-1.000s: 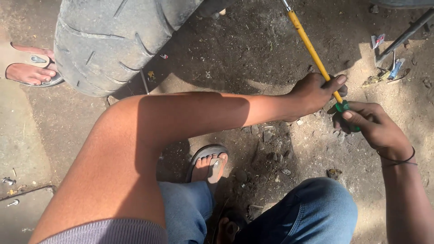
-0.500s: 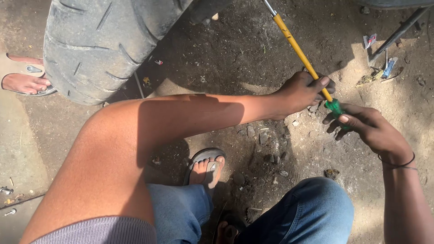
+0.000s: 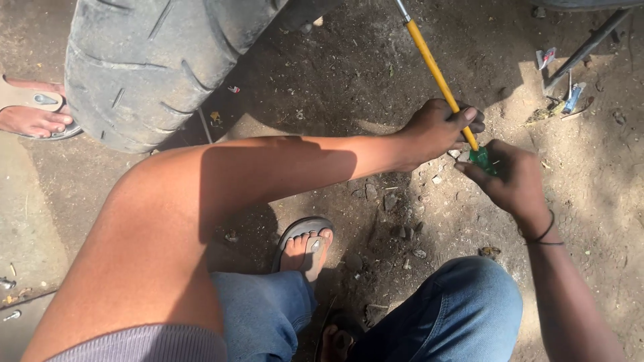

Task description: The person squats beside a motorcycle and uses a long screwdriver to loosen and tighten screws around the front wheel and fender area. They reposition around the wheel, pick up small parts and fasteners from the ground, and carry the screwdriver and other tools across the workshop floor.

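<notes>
A long tool with a yellow shaft [image 3: 433, 67] and a green end [image 3: 481, 157] slants from the top middle down to my hands. My left hand [image 3: 436, 127] is closed around the lower shaft. Just below it, my right hand [image 3: 513, 181] grips the green end. A black band sits on my right wrist. The tool's upper metal tip runs out of the top of the view beside a large black tyre [image 3: 154, 60].
I squat on dirt ground with small stones; my sandalled foot [image 3: 305, 248] and blue-jeaned knees [image 3: 463, 315] are below. Another person's sandalled foot [image 3: 33, 117] is at the far left. A dark metal rod [image 3: 583, 47] and litter lie at the upper right.
Both hands stay on the tool; the view has shifted slightly, and the hands and the tool sit about where they were.
</notes>
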